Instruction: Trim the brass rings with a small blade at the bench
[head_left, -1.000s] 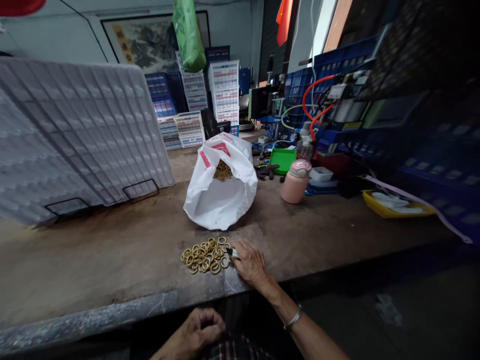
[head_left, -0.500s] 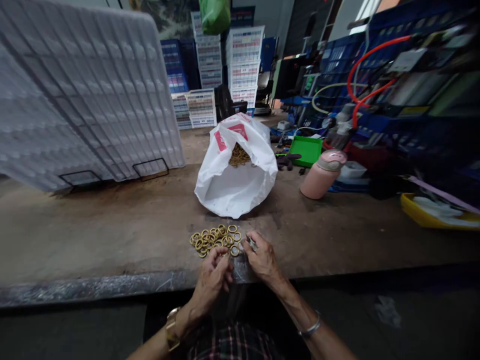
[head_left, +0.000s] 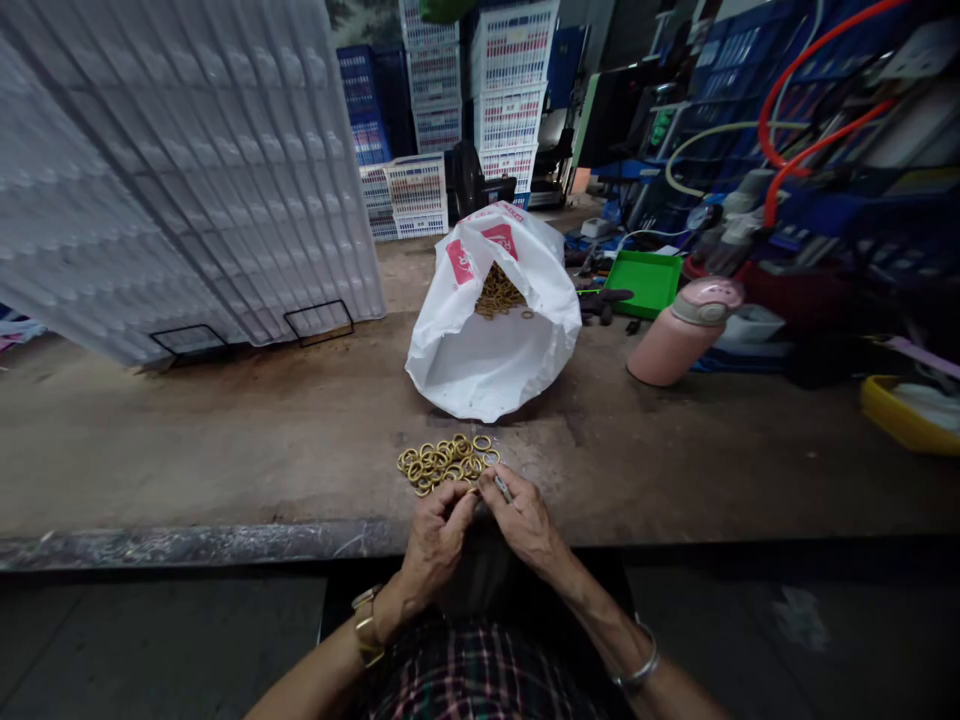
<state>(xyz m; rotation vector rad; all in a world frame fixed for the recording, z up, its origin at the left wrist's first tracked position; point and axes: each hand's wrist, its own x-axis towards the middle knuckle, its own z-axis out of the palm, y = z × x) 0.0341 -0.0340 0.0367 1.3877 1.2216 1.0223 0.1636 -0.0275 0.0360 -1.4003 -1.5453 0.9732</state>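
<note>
Several brass rings (head_left: 442, 462) lie in a loose heap on the table near its front edge. Just below the heap, my left hand (head_left: 437, 530) is closed, thumb and forefinger pinched on one brass ring (head_left: 472, 490) that shows only in part. My right hand (head_left: 531, 525) is closed too, its fingertips meeting the left ones at that ring. A small grey metal tool (head_left: 503, 487) sticks out of the right grip; its exact kind is hidden by the fingers. Beyond the heap, a white plastic bag (head_left: 491, 370) lies with its mouth open towards me, more brass rings (head_left: 499, 292) inside.
A pink bottle (head_left: 675, 335) and a green tray (head_left: 643, 283) stand right of the bag. Tall stacked translucent trays (head_left: 225, 180) fill the left side. A yellow container (head_left: 896, 410) sits far right, white crates (head_left: 510, 110) at the back.
My view has shifted, so the table's things appear further up and right. My hands have come together, fingertips now meeting at a ring; before, they were apart.
</note>
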